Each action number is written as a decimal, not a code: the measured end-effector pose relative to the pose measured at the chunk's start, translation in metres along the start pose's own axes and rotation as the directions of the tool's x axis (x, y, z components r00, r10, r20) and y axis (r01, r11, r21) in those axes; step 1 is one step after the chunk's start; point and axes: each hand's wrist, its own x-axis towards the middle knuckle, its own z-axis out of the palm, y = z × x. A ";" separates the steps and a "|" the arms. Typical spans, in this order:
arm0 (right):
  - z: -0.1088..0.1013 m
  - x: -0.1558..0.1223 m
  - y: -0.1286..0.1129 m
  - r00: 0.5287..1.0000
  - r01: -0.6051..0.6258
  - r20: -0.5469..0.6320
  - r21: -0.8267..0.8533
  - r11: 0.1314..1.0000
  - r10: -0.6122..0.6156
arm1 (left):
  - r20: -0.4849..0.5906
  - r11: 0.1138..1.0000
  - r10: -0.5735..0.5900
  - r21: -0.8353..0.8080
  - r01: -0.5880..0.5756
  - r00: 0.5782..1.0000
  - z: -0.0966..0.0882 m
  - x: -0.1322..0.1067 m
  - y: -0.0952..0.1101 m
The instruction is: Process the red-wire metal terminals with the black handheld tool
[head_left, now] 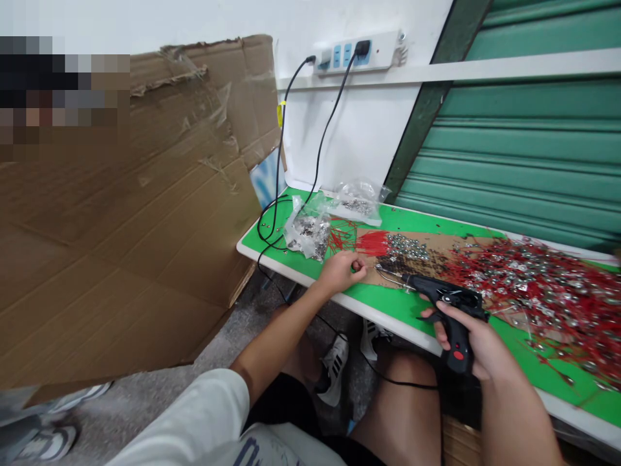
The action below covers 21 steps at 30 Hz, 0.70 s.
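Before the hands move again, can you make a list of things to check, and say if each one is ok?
1. Right hand grips the black soldering gun by its handle: ok.
2. Gun's metal tip rests over the brown cardboard sheet, not the green table: ok.
3. Left hand pinches a small piece close to the tip; whether the fingers are safely away from it: cannot tell.
4. Black cords run up to the power strip and look plugged in: ok.
5. Gun's cord hangs across the lap, where it could snag: not ok.
6. Pile of red wires and metal parts crowds the right hand: not ok.
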 end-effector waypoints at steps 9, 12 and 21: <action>-0.006 0.003 0.000 0.997 -0.053 0.059 0.044 0.998 0.051 | 0.004 1.000 -0.010 0.008 0.010 1.000 0.000 0.000 0.001; -0.004 0.001 -0.001 0.996 -0.066 0.062 0.068 0.995 0.062 | 0.003 1.000 -0.008 0.010 0.008 1.000 0.000 0.000 0.002; -0.005 0.002 0.000 0.997 -0.050 0.063 0.084 0.995 0.044 | 0.008 1.000 -0.015 0.015 0.015 1.000 -0.002 -0.002 0.005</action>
